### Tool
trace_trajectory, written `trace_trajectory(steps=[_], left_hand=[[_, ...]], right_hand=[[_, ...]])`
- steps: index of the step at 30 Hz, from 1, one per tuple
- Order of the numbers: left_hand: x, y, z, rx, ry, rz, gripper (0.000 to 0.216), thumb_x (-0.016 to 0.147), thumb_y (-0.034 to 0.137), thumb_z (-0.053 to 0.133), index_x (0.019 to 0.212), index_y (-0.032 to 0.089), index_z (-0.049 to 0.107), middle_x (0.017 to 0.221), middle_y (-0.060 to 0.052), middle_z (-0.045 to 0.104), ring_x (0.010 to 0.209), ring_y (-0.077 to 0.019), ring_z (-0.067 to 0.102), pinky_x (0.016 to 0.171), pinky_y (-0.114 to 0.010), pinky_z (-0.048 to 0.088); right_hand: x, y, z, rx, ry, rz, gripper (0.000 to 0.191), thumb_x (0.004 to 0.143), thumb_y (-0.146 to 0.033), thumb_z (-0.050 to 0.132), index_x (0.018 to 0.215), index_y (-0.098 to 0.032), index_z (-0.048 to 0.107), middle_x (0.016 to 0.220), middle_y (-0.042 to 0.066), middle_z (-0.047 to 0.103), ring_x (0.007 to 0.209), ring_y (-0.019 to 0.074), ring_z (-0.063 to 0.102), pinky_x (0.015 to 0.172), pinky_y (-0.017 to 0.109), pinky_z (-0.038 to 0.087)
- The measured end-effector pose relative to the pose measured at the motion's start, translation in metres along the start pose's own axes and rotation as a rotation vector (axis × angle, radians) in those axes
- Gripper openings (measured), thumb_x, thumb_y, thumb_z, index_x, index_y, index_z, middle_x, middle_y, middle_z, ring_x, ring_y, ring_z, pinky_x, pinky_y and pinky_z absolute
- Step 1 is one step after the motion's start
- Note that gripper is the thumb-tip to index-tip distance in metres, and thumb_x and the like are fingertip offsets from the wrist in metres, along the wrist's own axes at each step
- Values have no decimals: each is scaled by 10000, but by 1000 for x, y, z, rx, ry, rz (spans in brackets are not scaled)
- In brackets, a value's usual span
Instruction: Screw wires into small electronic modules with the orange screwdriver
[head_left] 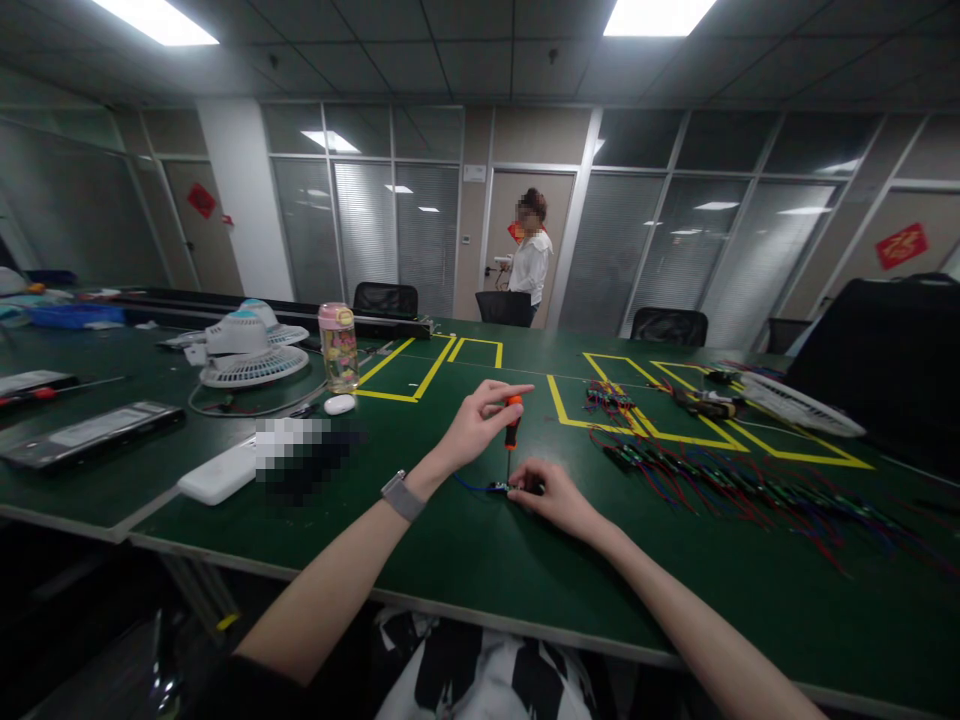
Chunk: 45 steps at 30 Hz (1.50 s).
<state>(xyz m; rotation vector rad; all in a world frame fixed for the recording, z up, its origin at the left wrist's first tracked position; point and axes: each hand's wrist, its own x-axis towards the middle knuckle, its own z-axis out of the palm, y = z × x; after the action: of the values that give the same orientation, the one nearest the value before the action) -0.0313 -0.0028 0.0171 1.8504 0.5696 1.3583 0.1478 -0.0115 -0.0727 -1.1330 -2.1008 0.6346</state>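
My left hand [478, 418], with a watch on its wrist, grips an orange and black screwdriver [511, 434] near the top of its handle, thumb bent and index finger stretched out. The screwdriver stands upright, its thin shaft pointing down at a small circuit board [499, 488] on the green table. A blue wire [469, 484] runs from the board to the left. My right hand [553, 497] pinches the board's right end between thumb and fingers, hiding part of it. Whether the tip sits in a screw is too small to tell.
Several wired circuit boards [720, 485] lie in a row to the right, near a smaller bunch [609, 398]. Left are a bottle [340, 350], white fans [251, 350], a white mouse [339, 404] and a hard drive [97, 435]. A person [534, 265] stands beyond the table [465, 560].
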Motion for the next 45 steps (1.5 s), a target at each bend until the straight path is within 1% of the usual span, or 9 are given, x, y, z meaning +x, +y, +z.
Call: trace_trajectory(steps=[13, 18, 23, 26, 29, 33, 38, 42, 45], left_hand=[[0, -1, 0, -182, -90, -40, 363, 850, 248, 570, 1205, 183, 613, 1056, -97, 634, 1008, -194, 600, 898, -335, 475], [0, -3, -1, 45, 43, 38, 331, 804, 275, 638, 1127, 211, 664, 1062, -70, 571, 945, -157, 583, 837, -287, 489], [-1, -1, 2, -73, -69, 11, 384, 876, 241, 526, 1257, 202, 565, 1116, -92, 609, 1033, -186, 595, 901, -333, 478], [-3, 0, 5, 122, 81, 64, 361, 805, 257, 634, 1160, 189, 634, 974, -63, 633, 915, -169, 600, 870, -332, 481], [-4, -1, 6, 260, 152, 138, 323, 825, 280, 613, 1139, 213, 651, 1026, -61, 605, 955, -166, 575, 921, -336, 444], [-2, -3, 4, 42, 1, 53, 365, 906, 289, 478, 1240, 181, 578, 1069, -91, 621, 937, -167, 609, 856, -321, 480], [-2, -1, 2, 234, 129, 123, 301, 823, 301, 617, 1109, 223, 672, 1023, -61, 580, 960, -164, 562, 909, -315, 448], [-2, -1, 2, 38, 10, 60, 337, 891, 253, 500, 1207, 214, 609, 1120, -81, 596, 1031, -173, 580, 944, -331, 448], [-2, -3, 3, 54, 79, 47, 353, 829, 267, 600, 1171, 186, 632, 1000, -71, 617, 906, -160, 601, 845, -304, 496]], right_hand=[[1, 3, 1, -9, 7, -16, 90, 747, -235, 662, 797, -165, 635, 700, -3, 605, 650, 126, 543, 611, 238, 416], [1, 4, 1, 0, 9, -12, 90, 747, -231, 661, 803, -167, 633, 692, -6, 596, 642, 125, 537, 602, 237, 416], [0, 3, 1, 0, 3, -10, 93, 742, -222, 662, 815, -170, 636, 693, -10, 591, 647, 125, 537, 607, 237, 418], [0, 3, 1, -4, 4, -22, 119, 724, -201, 674, 834, -173, 641, 699, -12, 580, 654, 126, 537, 609, 234, 414], [0, 3, 1, -7, 5, -21, 131, 713, -184, 679, 839, -173, 645, 695, -13, 570, 655, 126, 535, 610, 233, 412], [0, 5, 1, -18, 5, -28, 109, 728, -200, 669, 831, -173, 646, 697, -10, 580, 660, 127, 535, 617, 236, 414], [0, 6, 2, -16, -1, -24, 96, 758, -236, 649, 829, -172, 646, 694, -8, 589, 646, 125, 533, 599, 233, 411], [0, 4, 1, -14, -6, -19, 90, 767, -241, 646, 820, -169, 649, 697, -3, 597, 648, 127, 538, 609, 237, 414], [0, 3, 1, -18, 0, -17, 85, 769, -235, 640, 816, -165, 644, 706, 2, 598, 655, 130, 538, 614, 239, 416]])
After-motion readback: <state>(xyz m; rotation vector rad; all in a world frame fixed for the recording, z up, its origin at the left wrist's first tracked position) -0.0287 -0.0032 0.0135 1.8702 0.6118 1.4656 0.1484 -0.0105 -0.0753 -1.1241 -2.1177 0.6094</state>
